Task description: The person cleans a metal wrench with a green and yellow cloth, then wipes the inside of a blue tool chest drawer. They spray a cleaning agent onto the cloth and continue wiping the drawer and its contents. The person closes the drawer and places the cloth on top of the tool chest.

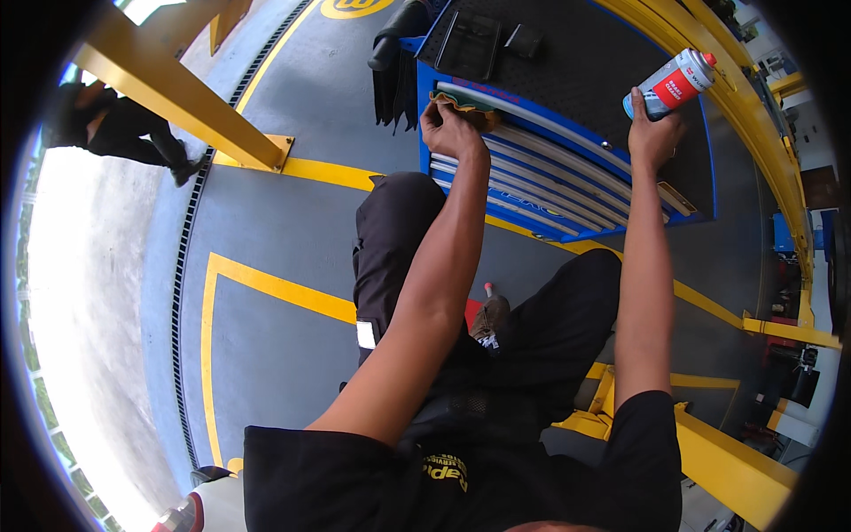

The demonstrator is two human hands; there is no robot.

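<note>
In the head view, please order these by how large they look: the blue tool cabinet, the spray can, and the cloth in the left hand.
1. Blue tool cabinet, clearly largest.
2. Spray can.
3. Cloth; partly hidden by the left hand, so its rank below the can is unsure.

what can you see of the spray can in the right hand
The spray can is a slim metal-looking cylinder, silver-grey with a red label band and a small red nozzle cap at its far end. The right hand grips its lower end, fingers wrapped round it, so the base is hidden. It lies tilted, nozzle pointing up and to the right, held above the dark mat top of the blue tool cart. Nothing but the hand touches it. No spray shows coming out.
</note>
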